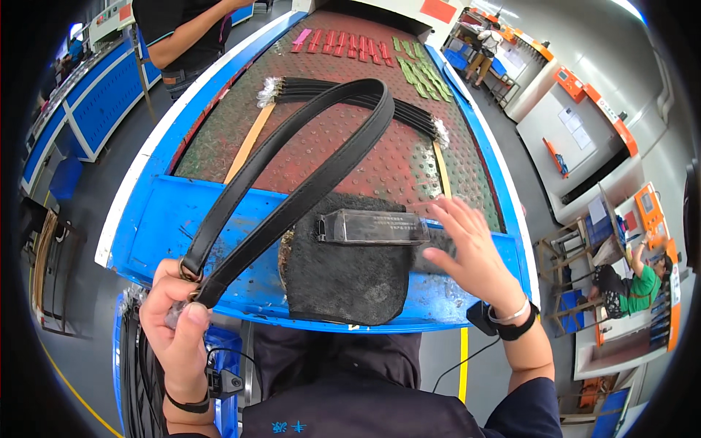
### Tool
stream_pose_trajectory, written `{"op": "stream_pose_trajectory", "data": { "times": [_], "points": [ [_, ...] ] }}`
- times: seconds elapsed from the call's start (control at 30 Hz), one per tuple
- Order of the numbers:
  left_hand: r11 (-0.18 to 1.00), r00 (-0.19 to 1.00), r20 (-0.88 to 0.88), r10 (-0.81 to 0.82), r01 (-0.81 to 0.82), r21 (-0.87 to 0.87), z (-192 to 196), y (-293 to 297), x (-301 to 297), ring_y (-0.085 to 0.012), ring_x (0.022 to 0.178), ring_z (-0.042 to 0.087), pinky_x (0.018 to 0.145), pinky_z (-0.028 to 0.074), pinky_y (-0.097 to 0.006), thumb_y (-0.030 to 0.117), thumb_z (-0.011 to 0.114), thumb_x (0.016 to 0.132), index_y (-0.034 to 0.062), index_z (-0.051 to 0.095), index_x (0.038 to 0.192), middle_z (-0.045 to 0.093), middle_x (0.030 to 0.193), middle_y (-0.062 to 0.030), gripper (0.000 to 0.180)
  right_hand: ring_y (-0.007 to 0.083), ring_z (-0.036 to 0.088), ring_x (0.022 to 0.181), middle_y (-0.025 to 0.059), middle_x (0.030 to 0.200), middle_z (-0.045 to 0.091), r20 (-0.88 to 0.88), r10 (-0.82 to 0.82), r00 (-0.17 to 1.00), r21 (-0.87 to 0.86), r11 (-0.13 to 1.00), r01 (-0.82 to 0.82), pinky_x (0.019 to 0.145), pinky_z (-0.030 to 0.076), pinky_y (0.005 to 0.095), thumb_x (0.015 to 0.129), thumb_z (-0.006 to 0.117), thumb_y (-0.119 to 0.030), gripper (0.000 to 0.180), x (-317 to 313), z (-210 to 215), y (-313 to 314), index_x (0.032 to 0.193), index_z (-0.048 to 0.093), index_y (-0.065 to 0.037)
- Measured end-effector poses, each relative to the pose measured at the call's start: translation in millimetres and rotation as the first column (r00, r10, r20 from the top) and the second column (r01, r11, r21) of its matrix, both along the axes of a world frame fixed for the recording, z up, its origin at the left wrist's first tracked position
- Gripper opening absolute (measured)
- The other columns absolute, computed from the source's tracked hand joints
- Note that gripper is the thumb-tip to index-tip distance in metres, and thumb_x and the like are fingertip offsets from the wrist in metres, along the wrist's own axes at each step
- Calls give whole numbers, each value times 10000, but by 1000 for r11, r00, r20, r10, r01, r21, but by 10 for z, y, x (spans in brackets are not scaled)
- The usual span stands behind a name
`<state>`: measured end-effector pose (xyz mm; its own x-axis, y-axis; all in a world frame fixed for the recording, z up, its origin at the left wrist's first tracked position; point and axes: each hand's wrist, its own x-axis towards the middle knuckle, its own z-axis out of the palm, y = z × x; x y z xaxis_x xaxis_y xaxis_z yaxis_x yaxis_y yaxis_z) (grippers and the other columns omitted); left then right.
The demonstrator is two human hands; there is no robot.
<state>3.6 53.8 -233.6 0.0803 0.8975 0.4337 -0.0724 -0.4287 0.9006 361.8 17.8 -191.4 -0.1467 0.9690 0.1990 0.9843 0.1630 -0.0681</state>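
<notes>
My left hand (177, 310) is closed on both ends of a black leather strap (274, 150). The strap rises from it in a tall loop over the table, with metal rings at its ends and clear wrapping near my fingers. My right hand (471, 248) is open, fingers spread and holding nothing. It hovers by the right end of a long dark box-like object (372, 227) with a metal clasp at its left end. That object lies on a black pad (350, 285). Beyond the loop rests a bundle of black straps (412, 115) with clear-wrapped ends.
The blue-edged worktable (157, 219) has a dimpled red-green surface. Red pieces (343, 44) and green pieces (423, 77) lie in rows at its far end. Another person (186, 40) stands at the far left. More black straps (139, 365) hang at lower left.
</notes>
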Motion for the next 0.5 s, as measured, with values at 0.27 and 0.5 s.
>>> {"op": "stream_pose_trajectory", "data": {
  "times": [0.27,0.5],
  "points": [
    [999,999,17,44,-45,7,-3,-25,-53,-52,582,391,475,304,-175,214,619,793,6,485,795,401,868,-50,248,310,550,965,163,1036,558,-351,-6,936,-156,986,-53,835,439,377,694,725,-204,512,-15,-88,261,1116,514,-5],
    [999,992,124,3,-7,35,-27,104,128,-62,561,399,458,301,-180,225,586,808,-11,489,789,407,831,-67,256,141,561,970,89,1058,579,-935,-109,338,-157,981,-117,832,461,282,753,701,-73,471,-123,-64,57,1130,421,-35]
  ]
}}
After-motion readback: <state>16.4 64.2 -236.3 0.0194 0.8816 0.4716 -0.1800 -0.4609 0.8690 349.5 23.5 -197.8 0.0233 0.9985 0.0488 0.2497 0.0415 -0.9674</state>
